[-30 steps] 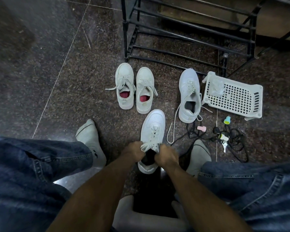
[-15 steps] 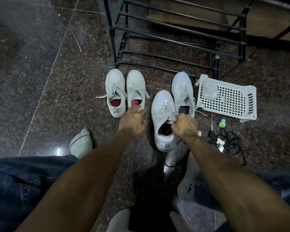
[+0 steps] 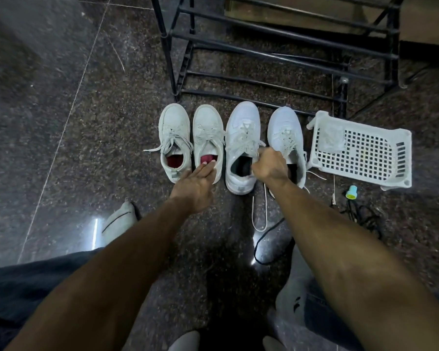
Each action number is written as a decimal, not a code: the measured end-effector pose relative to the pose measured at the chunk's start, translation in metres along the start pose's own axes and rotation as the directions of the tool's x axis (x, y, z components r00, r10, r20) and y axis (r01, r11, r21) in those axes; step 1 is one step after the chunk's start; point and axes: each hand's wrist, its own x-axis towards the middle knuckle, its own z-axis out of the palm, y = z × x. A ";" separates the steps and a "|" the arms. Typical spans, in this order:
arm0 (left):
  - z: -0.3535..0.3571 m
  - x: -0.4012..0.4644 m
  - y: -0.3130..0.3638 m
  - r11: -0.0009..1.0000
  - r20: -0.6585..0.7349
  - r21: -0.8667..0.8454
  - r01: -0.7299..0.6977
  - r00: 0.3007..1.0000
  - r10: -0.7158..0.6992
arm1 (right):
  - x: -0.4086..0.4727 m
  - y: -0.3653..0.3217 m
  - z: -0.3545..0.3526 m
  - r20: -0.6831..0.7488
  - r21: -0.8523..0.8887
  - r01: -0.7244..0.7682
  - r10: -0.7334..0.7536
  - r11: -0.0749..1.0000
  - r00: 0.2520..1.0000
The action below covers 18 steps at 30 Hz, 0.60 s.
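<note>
One cam, worn on the person's head, wide-angle, facing fwd & steeply down at the floor (image 3: 61, 97) before the black rack (image 3: 264, 59). Rack runs along the top edge, farthest from the lens, bars bowed by distortion. Just in front of the rack, mid-frame, the sneakers (image 3: 242, 127) lie near enough that the left hand (image 3: 194, 190) & right hand (image 3: 269, 165) reach them. Forearms come in from the bottom corners, v. close to the lens. Jeans (image 3: 23, 287) & socked feet (image 3: 119, 221) sit on the side away from the rack, almost under the cam.
</note>
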 end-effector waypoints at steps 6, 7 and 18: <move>0.001 -0.001 0.006 1.000 -0.022 -0.008 0.028 0.999 -0.028 | -0.028 0.044 0.007 -0.294 -0.253 0.012 -0.089 0.967 0.952; 0.000 -0.001 0.007 1.000 -0.032 -0.006 0.031 0.999 -0.031 | -0.032 0.053 0.008 -0.235 -0.267 -0.043 -0.022 0.963 0.972; 0.043 -0.047 0.026 0.933 -0.177 -0.329 0.149 0.960 -0.216 | -0.103 0.048 0.020 0.084 -0.441 0.142 -0.117 0.886 0.990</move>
